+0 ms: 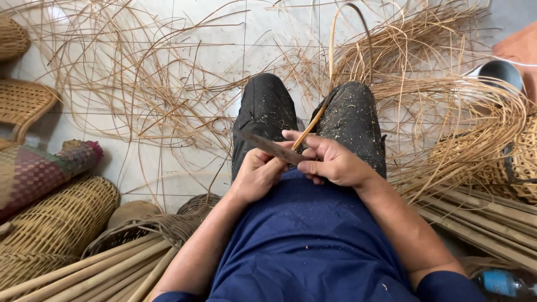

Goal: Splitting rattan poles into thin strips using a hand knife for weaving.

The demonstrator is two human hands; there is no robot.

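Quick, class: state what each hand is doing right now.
Left hand: closed on a knife.
Right hand: closed, pinching a thin cane strip.

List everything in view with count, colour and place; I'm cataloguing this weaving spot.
Knife: one, grey blade, in the left hand.
Cane strip: one, tan, in the right hand, crossing the blade.
Loose strands: many, straw-coloured, across the floor.
Baskets: several, tan, left side.
Woven roll: one, pink and green, left.
Cane rods: a bundle, tan, lower left.
Bottle: one, blue label, lower right.
Left hand: on the knife.
Right hand: on the strip.
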